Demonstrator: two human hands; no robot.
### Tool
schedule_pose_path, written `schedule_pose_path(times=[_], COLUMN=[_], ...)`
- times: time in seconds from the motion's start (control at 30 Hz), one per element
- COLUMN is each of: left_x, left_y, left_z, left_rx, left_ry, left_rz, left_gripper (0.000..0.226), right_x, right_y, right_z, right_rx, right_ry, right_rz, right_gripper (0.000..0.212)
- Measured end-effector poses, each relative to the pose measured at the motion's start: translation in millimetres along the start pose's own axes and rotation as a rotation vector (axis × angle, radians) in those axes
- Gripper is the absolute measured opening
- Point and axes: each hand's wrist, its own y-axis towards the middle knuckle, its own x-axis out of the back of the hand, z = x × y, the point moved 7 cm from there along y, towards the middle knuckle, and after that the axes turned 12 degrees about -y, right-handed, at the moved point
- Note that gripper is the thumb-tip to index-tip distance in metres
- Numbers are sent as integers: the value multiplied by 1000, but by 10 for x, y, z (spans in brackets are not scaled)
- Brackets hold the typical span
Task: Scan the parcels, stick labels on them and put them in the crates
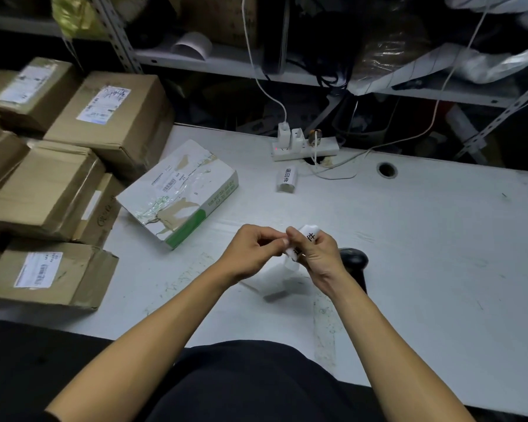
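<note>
Pinching a label (306,239) with our left hand (250,252) and right hand (316,254), parcel (177,193) just up-left of them.

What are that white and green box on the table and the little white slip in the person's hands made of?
The white and green box looks like printed cardboard: its white skin is torn away in patches, baring brown board, with shiny clear tape across it. The slip pinched by the left hand and right hand seems to be thin, glossy label paper, since it curls and bends easily.
</note>
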Motion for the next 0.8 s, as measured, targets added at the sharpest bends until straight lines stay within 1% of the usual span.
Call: schedule_pose_path(times=[0.07,0.1,0.17,0.2,0.23,0.27,0.3,0.33,0.37,0.4,0.43,0.47,0.53,0.57,0.6,0.67,0.7,0.77,0.8], left_x=[93,189,519,709,871,981,1042,1085,1112,1145,1169,1187,1232,1260,1291,1399,1478,1663,1745], left_y=[-19,-22,-46,-80,-122,-159,-189,-222,-247,-274,-301,-323,-358,-363,-358,-311,-268,-135,-75], left_z=[-3,3,8,-7,-17,-33,-40,-48,-46,-35,-15,11,60,72,73,53,30,-23,-40], left_rx=[15,26,24,4,-12,-22,-26,-33,-44,-61,-73,-76,-67,-66,-65,-74,-88,-113,-111], left_ry=[0,-43,-153,-177,-184,-187,-198,-207,-214,-223,-236,-247,-241,-230,-216,-176,-134,-32,6], left_rz=[-21,-81,-313,-430,-503,-527,-517,-493,-469,-456,-451,-453,-460,-458,-455,-450,-445,-423,-412], left_gripper=[18,19,19,16,13,12,13,13,12,12,13,15,20,21,22,22,22,27,34], right_x=[-14,-1,83,147,207,252,281,248,169,36,-144,-351,-810,-1007,-1148,-1300,-1343,-1417,-1437], right_y=[36,53,95,107,104,88,69,40,14,11,25,46,77,113,169,334,433,667,781], right_z=[-65,-104,-216,-267,-308,-335,-347,-311,-240,-156,-91,-59,13,55,97,170,206,308,389], right_rx=[-7,-22,-81,-102,-116,-123,-115,-84,-38,-3,-16,-76,-223,-264,-279,-270,-248,-176,-129], right_ry=[-28,-34,-57,-126,-248,-401,-540,-615,-624,-575,-477,-364,-168,-100,-57,-13,-17,-132,-223], right_rz=[9,7,-31,-71,-130,-192,-262,-310,-338,-319,-236,-116,130,208,237,202,178,157,143], right_gripper=[55,60,68,71,73,76,80,79,68,53,41,40,46,42,34,15,11,6,3])
